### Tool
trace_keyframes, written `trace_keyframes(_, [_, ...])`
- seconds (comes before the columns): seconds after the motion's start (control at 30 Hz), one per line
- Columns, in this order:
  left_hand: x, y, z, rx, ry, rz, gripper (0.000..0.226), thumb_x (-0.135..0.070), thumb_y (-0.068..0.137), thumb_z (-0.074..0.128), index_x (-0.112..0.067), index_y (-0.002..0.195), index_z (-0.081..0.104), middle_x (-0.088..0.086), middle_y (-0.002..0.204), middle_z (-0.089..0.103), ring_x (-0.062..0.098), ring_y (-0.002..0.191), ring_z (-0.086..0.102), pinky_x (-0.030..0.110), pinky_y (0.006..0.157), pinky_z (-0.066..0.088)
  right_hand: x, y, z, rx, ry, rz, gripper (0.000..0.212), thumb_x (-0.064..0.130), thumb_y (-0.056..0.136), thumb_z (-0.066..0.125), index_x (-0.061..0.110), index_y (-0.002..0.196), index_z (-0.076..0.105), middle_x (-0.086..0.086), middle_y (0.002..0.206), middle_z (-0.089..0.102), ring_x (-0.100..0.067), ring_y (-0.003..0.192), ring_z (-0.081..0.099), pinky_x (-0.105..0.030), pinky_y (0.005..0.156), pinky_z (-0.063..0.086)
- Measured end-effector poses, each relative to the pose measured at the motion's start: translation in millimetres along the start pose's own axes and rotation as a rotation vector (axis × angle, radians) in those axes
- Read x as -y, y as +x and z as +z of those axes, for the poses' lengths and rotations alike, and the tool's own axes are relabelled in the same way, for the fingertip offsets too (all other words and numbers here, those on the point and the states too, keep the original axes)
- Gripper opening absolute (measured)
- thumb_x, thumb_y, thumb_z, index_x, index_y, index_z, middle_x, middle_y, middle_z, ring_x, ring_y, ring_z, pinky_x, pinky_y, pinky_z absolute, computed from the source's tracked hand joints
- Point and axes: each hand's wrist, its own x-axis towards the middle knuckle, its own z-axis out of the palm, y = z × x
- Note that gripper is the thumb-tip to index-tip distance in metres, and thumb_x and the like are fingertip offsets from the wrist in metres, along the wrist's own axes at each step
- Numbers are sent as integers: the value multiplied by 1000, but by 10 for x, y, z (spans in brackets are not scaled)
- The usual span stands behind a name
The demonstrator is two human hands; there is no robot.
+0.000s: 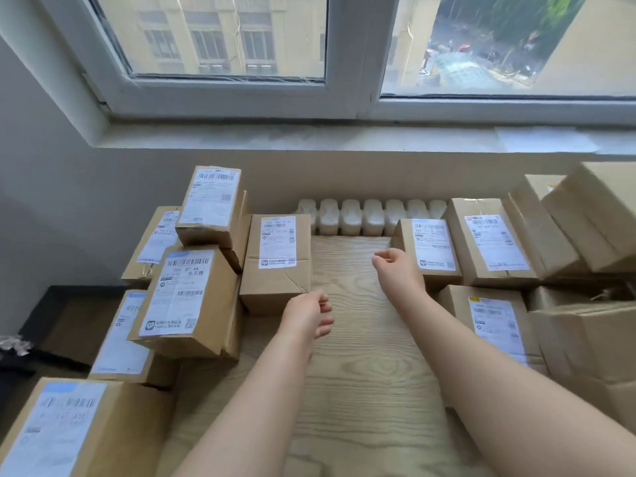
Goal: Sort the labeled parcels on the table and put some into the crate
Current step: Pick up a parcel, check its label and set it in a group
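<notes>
Hovering over the surface (358, 339), the left hand (309, 316) and right hand (395, 268) both have loosely curled fingers and hold nothing. Labeled parcels (192, 297) are stacked along both sides. The left hand is just beside one box (275, 287), the right hand beside a smaller box (430, 249). These cartons look stiff and probably light. Gripping two opposite side faces, off the slick label (278, 242), seems safest. Weight and contents cannot be judged. Most label text is too blurred to read, the stacks at both edges are cut off, and no crate plainly shows.
</notes>
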Motion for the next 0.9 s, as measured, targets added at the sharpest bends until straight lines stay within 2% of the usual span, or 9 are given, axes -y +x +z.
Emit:
trace_keyframes(0.07, [-45,-33,222,48,52,45,16,-14,102,48,-11,90,58,4,85,58,21,72,55,28,64,48,-103,13,-277,-66,-38,-12,32,25,102,48,19,128,64,0,121,67,-21,102,60,-29,74,44])
trace_keyframes(0.17, [-83,-33,609,111,172,134,14,-14,101,48,-14,90,56,4,89,54,21,77,52,29,66,48,-282,103,-662,-138,-89,2,36,23,101,48,19,135,60,-4,138,60,-24,118,57,-32,86,43])
trace_keyframes(0.23, [-81,1,773,133,277,210,16,-17,102,47,-15,102,63,5,99,60,25,91,59,35,81,53,-335,149,-768,-96,-108,8,41,23,103,47,20,144,53,-6,147,52,-25,120,55,-34,87,43])
trace_keyframes(0.3, [-63,67,980,176,420,312,33,-16,104,43,-16,132,61,13,127,64,33,119,59,40,102,48,-405,202,-869,-48,-113,13,45,22,105,43,23,150,45,-6,149,49,-24,112,57,-34,83,46])
trace_keyframes(0.4, [-68,168,1253,198,663,428,48,-12,105,38,-17,151,46,10,156,47,27,142,44,36,117,36,-476,331,-956,-52,-133,36,50,18,105,36,24,155,37,-6,151,47,-24,108,58,-32,72,45])
trace_keyframes(0.47, [-69,280,1413,185,733,450,50,-15,105,38,-17,155,40,8,160,41,24,146,39,35,120,31,-508,415,-974,-46,-158,56,54,15,104,35,25,157,34,-5,152,47,-23,105,58,-30,66,44])
trace_keyframes(0.57, [-62,450,1558,137,767,426,53,-24,107,41,-15,159,32,6,163,35,24,150,34,34,121,27,-492,439,-938,-20,-216,72,58,9,103,35,24,158,31,-2,156,42,-27,117,58,-36,88,52])
trace_keyframes(0.63, [-47,561,1651,118,776,401,54,-29,109,41,-13,159,29,7,164,34,25,150,32,34,120,27,-512,475,-928,-27,-233,84,59,6,102,36,24,158,31,-2,154,43,-29,118,59,-37,90,52])
trace_keyframes(0.9, [37,732,1820,127,627,373,45,-26,107,45,-19,152,46,6,148,55,29,134,50,41,114,39,-602,526,-972,-52,-285,58,60,3,99,38,24,156,37,-3,152,46,-31,118,60,-45,96,54])
